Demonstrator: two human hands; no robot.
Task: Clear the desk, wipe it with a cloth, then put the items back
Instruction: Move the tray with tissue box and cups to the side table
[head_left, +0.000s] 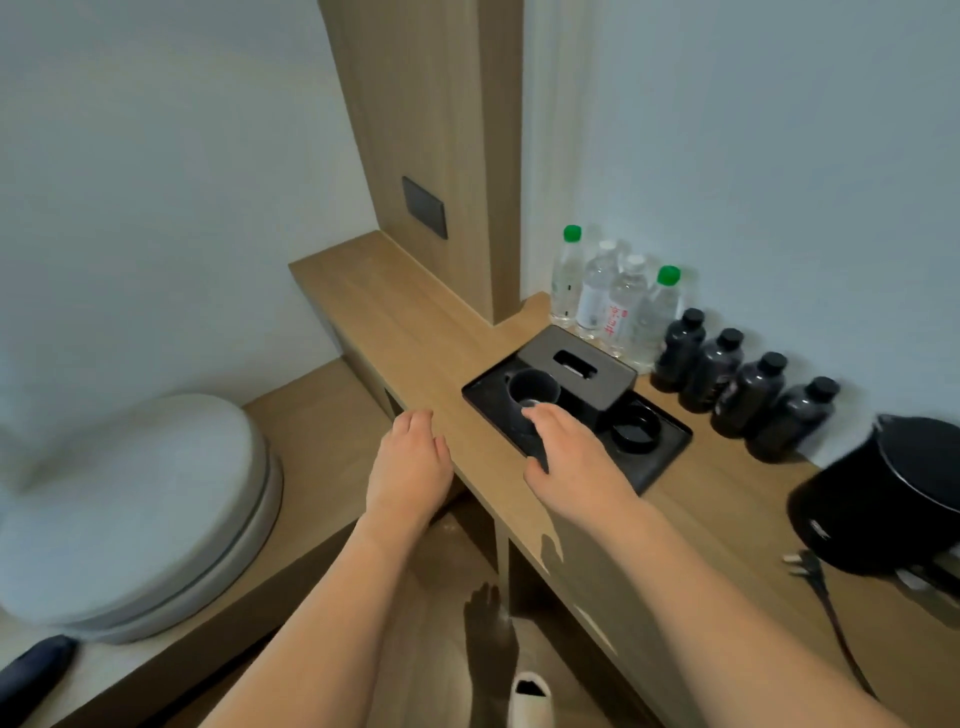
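A long wooden desk (395, 312) runs along the wall. On it lies a black tray (660, 467) carrying a black cup (532, 389), a black tissue box (597, 358) and a low black round holder (636, 428). My right hand (576, 457) reaches over the tray's near left corner, its fingers loosely bent with the tips at the cup's base and the thumb by the tray's edge. My left hand (410, 467) hovers at the desk's front edge with relaxed fingers and holds nothing.
Several clear water bottles (613, 301) and several black bottles (748, 389) line the wall behind the tray. A black kettle (883, 493) with a loose cord (826, 597) stands at the right. A grey cushion (130, 509) lies on a bench to the left.
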